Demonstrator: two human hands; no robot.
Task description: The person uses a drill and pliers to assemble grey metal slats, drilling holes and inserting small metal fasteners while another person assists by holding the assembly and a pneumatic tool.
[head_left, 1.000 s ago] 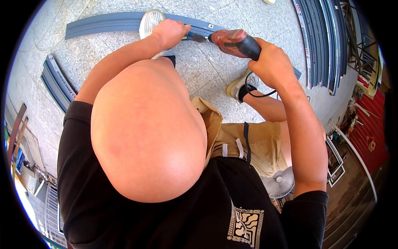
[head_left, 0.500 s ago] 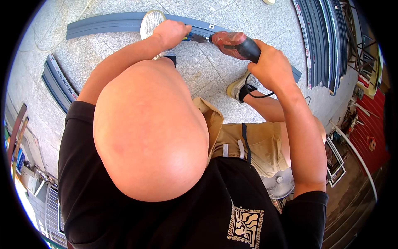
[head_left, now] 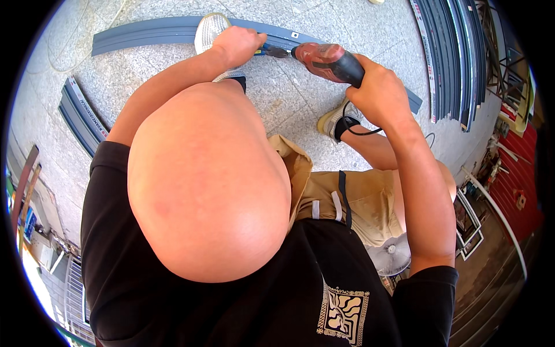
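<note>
My left hand (head_left: 240, 46) is closed around the handles of pliers (head_left: 277, 52), whose blue and yellow grips show beside the fingers. The dark jaws meet the front end of a red and black corded power drill (head_left: 324, 61). My right hand (head_left: 378, 89) wraps around the drill's rear handle, with a black cord (head_left: 364, 133) hanging below. Both tools are held over or just beside a long grey metal profile (head_left: 144, 34) lying across the floor. A light shoe (head_left: 209, 32) rests on or against that profile. What the plier jaws grip is too small to tell.
Stacked dark profiles (head_left: 448, 63) lie at the far right, and shorter ones (head_left: 81, 115) at the left. My other shoe (head_left: 330, 120) stands on the stone floor (head_left: 277, 110). A fan (head_left: 390, 257) is near my right thigh. A red corrugated sheet (head_left: 514, 179) and clutter lie further right.
</note>
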